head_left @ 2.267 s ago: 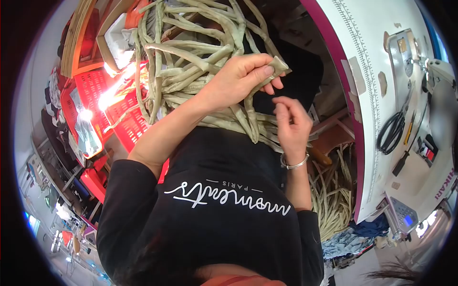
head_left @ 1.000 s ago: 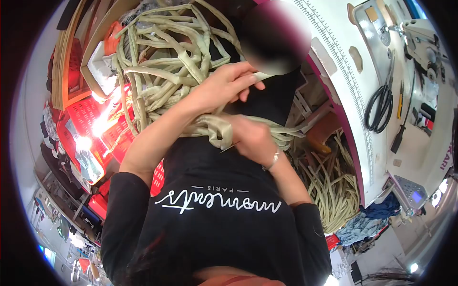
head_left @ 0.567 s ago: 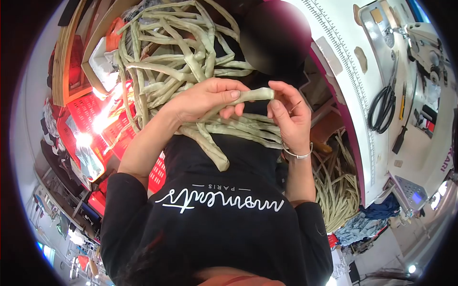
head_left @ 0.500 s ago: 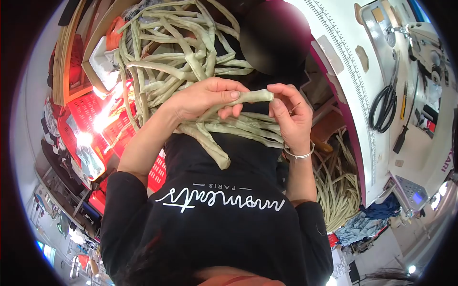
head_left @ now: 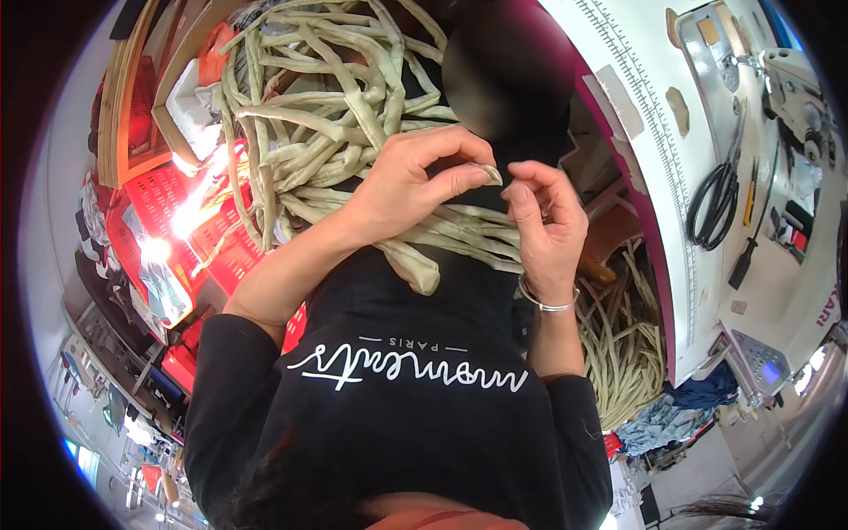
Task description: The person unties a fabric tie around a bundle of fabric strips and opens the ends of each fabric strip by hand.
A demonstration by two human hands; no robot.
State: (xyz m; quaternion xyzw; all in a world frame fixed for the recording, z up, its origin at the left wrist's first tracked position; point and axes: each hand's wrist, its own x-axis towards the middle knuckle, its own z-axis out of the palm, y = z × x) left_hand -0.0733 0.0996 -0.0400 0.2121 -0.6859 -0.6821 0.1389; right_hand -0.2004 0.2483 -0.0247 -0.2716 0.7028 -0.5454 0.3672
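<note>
My left hand (head_left: pixel 424 181) is closed, its thumb and forefinger pinching the end of a pale green fabric tube (head_left: pixel 491 175). Just to the right, my right hand (head_left: pixel 549 221) has its fingers curled and thumb close to the forefinger; whatever is in them, if anything, is too small to make out. A small gap separates the two hands' fingertips. Beneath them more pale green fabric tubes (head_left: pixel 459 231) run across my lap, one thick end (head_left: pixel 422 276) hanging over my black shirt. A large tangled heap of these tubes (head_left: pixel 340 93) lies beyond my left hand.
At right stands a white sewing machine table (head_left: pixel 658 168) with a printed ruler, black scissors (head_left: pixel 714 205) and a screwdriver (head_left: pixel 744 263). Another bundle of green tubes (head_left: pixel 623 371) hangs below it. Red plastic crates (head_left: pixel 163 208) and a cardboard box (head_left: pixel 168 115) are at left.
My left hand has turned and lifted slightly, now pinching the tube's tip near its fingertips. Earlier the tube stretched between both hands; my right hand has come off its end.
</note>
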